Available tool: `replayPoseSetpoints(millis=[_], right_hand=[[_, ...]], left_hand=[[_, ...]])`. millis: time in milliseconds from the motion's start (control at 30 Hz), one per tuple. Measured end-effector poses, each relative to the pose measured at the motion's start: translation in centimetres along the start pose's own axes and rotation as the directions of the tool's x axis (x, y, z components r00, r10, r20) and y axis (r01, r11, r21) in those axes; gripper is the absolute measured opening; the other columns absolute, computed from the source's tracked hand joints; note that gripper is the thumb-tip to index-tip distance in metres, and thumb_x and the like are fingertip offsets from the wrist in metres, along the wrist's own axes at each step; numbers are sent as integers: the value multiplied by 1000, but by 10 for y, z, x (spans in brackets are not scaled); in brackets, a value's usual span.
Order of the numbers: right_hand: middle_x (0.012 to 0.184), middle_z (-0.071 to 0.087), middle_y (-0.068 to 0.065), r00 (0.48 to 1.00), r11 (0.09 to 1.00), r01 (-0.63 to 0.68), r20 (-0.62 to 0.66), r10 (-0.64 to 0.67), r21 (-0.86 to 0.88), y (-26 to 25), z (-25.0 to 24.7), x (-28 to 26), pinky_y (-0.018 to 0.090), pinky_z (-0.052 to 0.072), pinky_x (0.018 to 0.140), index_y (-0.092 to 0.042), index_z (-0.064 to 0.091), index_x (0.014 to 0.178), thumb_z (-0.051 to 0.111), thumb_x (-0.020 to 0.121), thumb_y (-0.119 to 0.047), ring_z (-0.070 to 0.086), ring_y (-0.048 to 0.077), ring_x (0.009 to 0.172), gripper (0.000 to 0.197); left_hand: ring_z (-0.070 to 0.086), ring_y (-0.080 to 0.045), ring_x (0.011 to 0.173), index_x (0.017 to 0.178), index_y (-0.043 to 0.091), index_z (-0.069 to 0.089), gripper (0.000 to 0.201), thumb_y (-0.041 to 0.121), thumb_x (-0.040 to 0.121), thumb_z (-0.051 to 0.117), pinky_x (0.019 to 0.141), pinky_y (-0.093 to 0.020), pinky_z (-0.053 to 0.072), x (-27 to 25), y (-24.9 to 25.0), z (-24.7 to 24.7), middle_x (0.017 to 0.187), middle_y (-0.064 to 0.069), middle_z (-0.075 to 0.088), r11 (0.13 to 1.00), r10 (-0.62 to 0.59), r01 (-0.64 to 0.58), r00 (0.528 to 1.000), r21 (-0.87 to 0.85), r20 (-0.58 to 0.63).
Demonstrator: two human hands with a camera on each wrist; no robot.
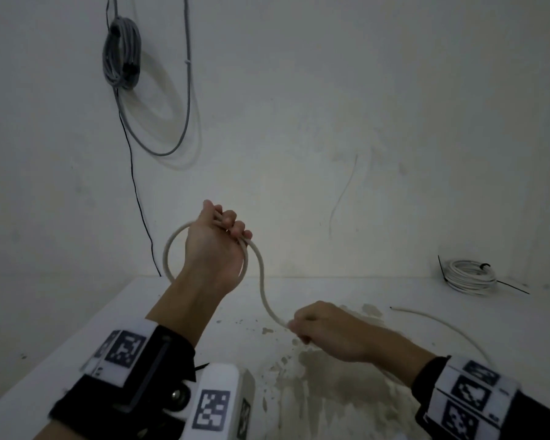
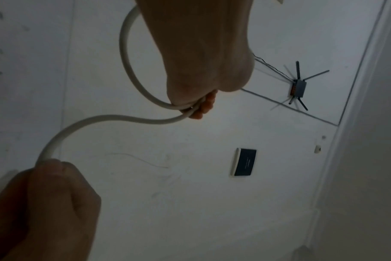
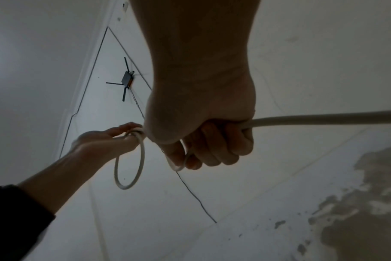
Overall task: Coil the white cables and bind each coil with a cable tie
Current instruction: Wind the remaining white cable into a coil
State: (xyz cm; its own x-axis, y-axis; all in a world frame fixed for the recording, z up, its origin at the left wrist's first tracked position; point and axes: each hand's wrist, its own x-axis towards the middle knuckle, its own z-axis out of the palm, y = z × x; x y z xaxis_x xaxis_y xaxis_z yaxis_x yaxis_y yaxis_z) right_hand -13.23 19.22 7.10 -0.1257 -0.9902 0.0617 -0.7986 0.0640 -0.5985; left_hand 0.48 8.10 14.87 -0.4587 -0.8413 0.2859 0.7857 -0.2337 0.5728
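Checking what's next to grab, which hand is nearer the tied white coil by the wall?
Right. The right hand grips the cable low over the table, to the left of the tied coil; the left hand is raised, farther left.

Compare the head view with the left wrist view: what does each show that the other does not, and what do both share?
Only the head view shows the finished white coil bound with black ties on the table, and the grey bundle hanging on the wall. Only the left wrist view shows the router and the dark wall panel. Both show the left hand holding a loop of white cable and the right hand gripping it.
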Motion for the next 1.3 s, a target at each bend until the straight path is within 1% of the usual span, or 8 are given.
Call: replayPoseSetpoints(millis=[233,367,533,667,833,967,1100,1300], right_hand=[[64,50,0,999,998,-23,34,21,55,12,-1,3,27,49,59,-14,45,70,36,97,-48,53,12,50,44],[52,55,-1,984,996,-93,151,91,4,34,-14,-6,24,46,68,-15,52,58,35,78,-74,61,13,52,64],[62,60,-2,998,998,-62,-14,61,-30,50,-34,-5,35,52,70,-18,56,67,52,91,-45,60,13,58,37],[65,50,1,952,853,-241,-283,115,-462,35,-51,-6,31,40,58,-16,42,67,35,89,-63,47,18,58,52],[49,30,2,797,935,-321,-576,181,-149,9,-59,2,26,23,47,-14,30,54,49,87,-58,28,15,43,58],[55,41,7,852,790,-84,-367,374,608,-17,-59,2,26,32,48,-5,51,79,44,96,-13,40,17,46,21],[69,54,9,953,508,43,-188,238,860,-36,-56,-3,30,51,62,5,54,106,34,92,9,58,18,63,26],[98,66,19,961,466,124,-223,163,876,-49,-26,0,43,54,89,3,65,106,53,85,12,64,26,89,26]], left_hand=[[20,-4,34,71,16,45,36,25,102,27,32,-13,24,-3,8,-3,48,7,30,976,-219,216,950,36,222],[29,-11,49,89,5,53,33,22,102,27,41,-23,28,-5,27,-21,61,0,31,784,-596,590,632,191,495],[15,-6,43,95,2,48,26,19,103,29,39,-19,15,-15,33,-30,65,-2,30,650,-742,633,407,421,533],[22,-3,40,85,15,54,23,27,99,41,36,-11,23,-19,22,-31,57,9,28,557,-824,504,240,660,513],[20,-3,39,71,16,44,32,26,100,36,36,-14,17,-35,2,-16,49,10,28,185,-856,-34,485,982,178],[33,-8,48,75,16,47,33,32,101,33,45,-18,29,-38,-17,-19,61,4,43,-4,-635,-161,763,987,122],[40,-6,56,79,20,44,33,39,100,27,55,-18,34,-38,-29,-26,74,4,51,76,-451,-167,873,983,183],[34,-15,61,86,32,42,43,60,91,10,56,-19,40,-38,-36,-22,79,8,45,301,-336,-177,900,937,278]])
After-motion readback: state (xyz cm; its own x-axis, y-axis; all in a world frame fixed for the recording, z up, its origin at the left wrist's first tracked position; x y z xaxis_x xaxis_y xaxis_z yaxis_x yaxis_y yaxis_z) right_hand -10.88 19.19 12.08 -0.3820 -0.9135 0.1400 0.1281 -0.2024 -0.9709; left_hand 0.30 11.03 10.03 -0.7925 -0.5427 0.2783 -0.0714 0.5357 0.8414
